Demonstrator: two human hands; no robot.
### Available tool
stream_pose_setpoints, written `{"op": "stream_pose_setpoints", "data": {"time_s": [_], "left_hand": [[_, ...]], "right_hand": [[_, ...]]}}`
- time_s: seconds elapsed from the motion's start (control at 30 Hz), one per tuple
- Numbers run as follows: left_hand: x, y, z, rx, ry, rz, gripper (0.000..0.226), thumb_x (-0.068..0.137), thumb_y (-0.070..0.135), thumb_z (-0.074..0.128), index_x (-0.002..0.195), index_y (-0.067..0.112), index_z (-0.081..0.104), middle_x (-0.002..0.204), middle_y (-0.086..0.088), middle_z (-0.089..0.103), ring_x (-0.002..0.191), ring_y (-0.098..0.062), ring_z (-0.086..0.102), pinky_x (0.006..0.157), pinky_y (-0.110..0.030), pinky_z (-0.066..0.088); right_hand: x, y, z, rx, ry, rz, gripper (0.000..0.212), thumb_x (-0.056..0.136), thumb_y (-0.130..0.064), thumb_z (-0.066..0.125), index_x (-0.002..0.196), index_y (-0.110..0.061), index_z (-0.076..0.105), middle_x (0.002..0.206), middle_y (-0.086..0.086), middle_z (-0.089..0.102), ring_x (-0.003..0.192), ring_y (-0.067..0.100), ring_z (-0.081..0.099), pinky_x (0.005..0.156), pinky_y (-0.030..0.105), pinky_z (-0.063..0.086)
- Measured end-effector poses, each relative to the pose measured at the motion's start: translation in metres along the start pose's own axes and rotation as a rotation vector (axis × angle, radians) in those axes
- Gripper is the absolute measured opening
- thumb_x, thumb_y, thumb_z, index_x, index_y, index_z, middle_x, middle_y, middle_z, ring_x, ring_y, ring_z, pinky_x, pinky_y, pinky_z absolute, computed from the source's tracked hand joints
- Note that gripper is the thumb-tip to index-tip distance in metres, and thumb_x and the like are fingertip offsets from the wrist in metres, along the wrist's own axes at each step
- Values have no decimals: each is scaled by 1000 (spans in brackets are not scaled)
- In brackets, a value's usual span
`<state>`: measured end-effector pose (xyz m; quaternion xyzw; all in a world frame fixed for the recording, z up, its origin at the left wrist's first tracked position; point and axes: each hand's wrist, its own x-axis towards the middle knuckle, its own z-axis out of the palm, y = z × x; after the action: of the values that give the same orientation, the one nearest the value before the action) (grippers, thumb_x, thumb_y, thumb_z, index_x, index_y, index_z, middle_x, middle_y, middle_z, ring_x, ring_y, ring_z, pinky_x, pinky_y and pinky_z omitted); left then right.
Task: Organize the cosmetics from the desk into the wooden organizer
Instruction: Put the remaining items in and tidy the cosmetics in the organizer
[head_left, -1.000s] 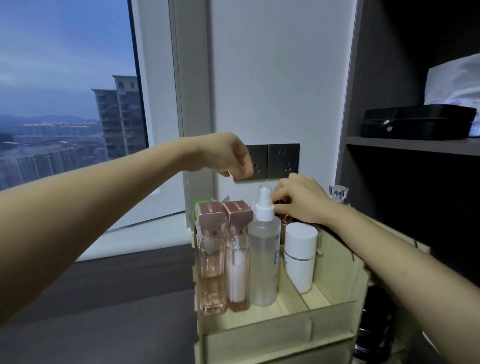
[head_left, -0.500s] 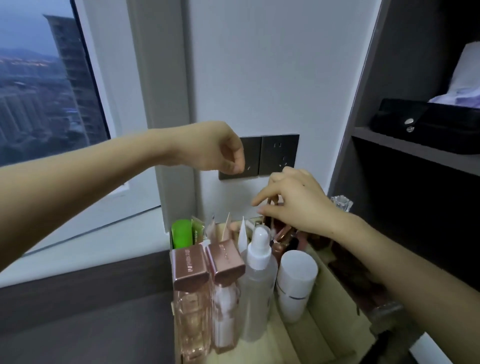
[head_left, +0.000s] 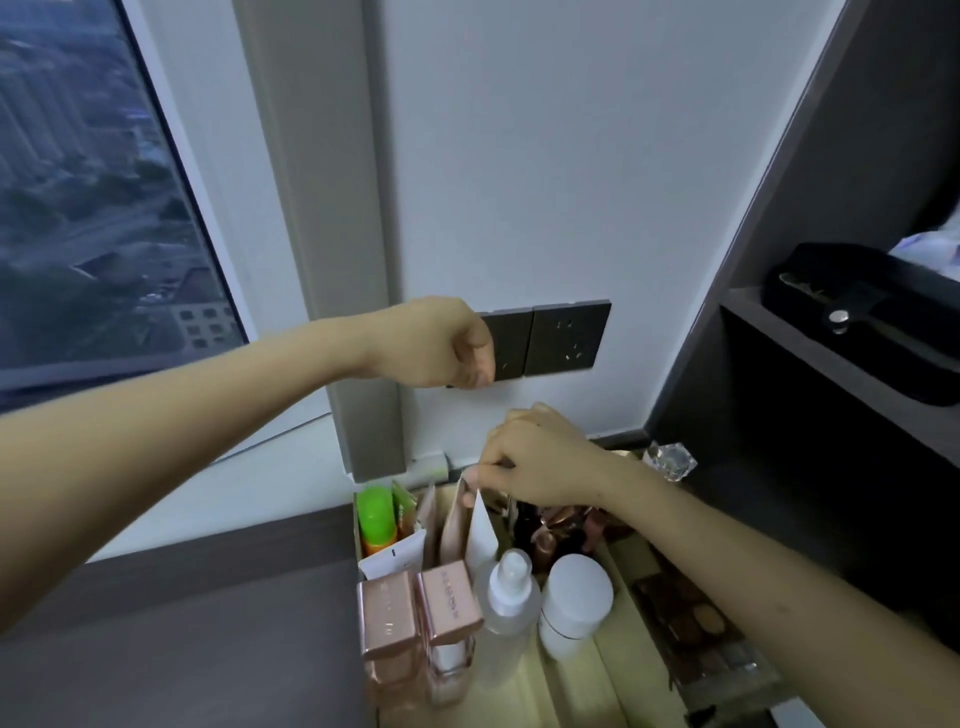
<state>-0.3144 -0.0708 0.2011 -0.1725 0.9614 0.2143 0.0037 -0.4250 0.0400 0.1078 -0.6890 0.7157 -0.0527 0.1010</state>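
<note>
A window (head_left: 93, 182) showing a dusk city fills the upper left of the frame. A dark grey desk (head_left: 182, 649) lies at the lower left. A pale wooden organizer (head_left: 618, 675) stands at the bottom centre. It holds two square clear bottles with rose-gold caps (head_left: 387, 618), a clear spray bottle with a white pump (head_left: 511, 592) and a white round-lidded bottle (head_left: 574, 597) in a front row.

The left hand (head_left: 436, 345), at mid-frame before dark wall sockets (head_left: 563, 338), is clenched with nothing visible in it. The right hand (head_left: 540, 457), just below it, has its fingertips pinched together over the organizer's back row. They meet the tops of an upright pale pink sachet (head_left: 456, 525) and a flat white tube (head_left: 480, 530); whether they grasp either cannot be told.
</note>
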Motion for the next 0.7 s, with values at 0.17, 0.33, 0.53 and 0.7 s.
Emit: {"op": "stream_pose_setpoints", "data": {"time_s": [0.17, 0.33, 0.53, 0.7], "left_hand": [[-4, -11, 1, -103, -10, -59, 15, 84, 3, 59, 87, 12, 70, 86, -3, 70, 79, -12, 62, 70, -9, 46], [-5, -19, 5, -192, 1, -96, 22, 83, -5, 55, 89, 9, 71, 92, -9, 72, 75, -9, 62, 64, -4, 45], [-4, -19, 20, -236, 16, -118, 18, 82, -1, 58, 88, 8, 72, 87, -7, 71, 72, -7, 61, 71, -11, 47], [4, -15, 48, -122, -81, -100, 20, 83, 3, 58, 96, 8, 72, 96, -4, 72, 81, -9, 57, 65, -14, 42]], "right_hand": [[8, -14, -17, 77, -139, 28, 29, 83, -43, 63, 81, -18, 77, 86, -9, 75, 79, 9, 61, 87, 30, 40], [13, -21, -10, 1, -148, 19, 25, 83, -40, 61, 85, -20, 77, 90, -7, 74, 85, 14, 61, 91, 34, 38], [3, -4, -27, 131, -40, 144, 26, 89, -30, 60, 78, -10, 73, 71, -1, 71, 72, 15, 63, 78, 27, 43], [-6, 6, -26, 236, 20, 210, 18, 90, -26, 60, 82, -15, 72, 79, 2, 72, 77, 15, 65, 79, 33, 52]]}}
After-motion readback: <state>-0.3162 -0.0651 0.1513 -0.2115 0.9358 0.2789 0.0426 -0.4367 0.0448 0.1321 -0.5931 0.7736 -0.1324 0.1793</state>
